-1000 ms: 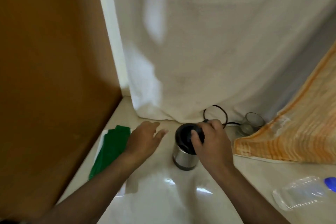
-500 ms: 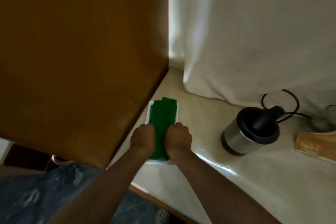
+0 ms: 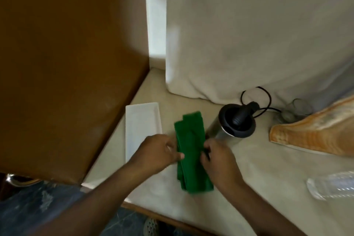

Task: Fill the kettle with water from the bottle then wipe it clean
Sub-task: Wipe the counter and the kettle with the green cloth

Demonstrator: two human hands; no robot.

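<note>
setting: a home interior, likely a kitchen or room counter. evidence: glossy cream stone countertop [image 3: 268, 174]; brown wooden cabinet panel [image 3: 67, 63] at left; white cloth [image 3: 249, 34] draped behind; small steel electric kettle [image 3: 232, 124] with black cord [image 3: 266, 94]; drinking glass [image 3: 295, 107]; orange striped towel [image 3: 316, 134]; plastic water bottle [image 3: 333, 186].

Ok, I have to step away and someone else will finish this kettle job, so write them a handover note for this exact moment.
Left hand: gripping the left edge of the folded green cloth.
Right hand: gripping the cloth's right edge.
The cloth is off the white tray, just left of the kettle.
The kettle stands upright on the counter, lid shut, cord attached.
The bottle lies on its side at the right; it looks empty, so filling seems done.
Left to do: wipe the kettle with the cloth.
</note>
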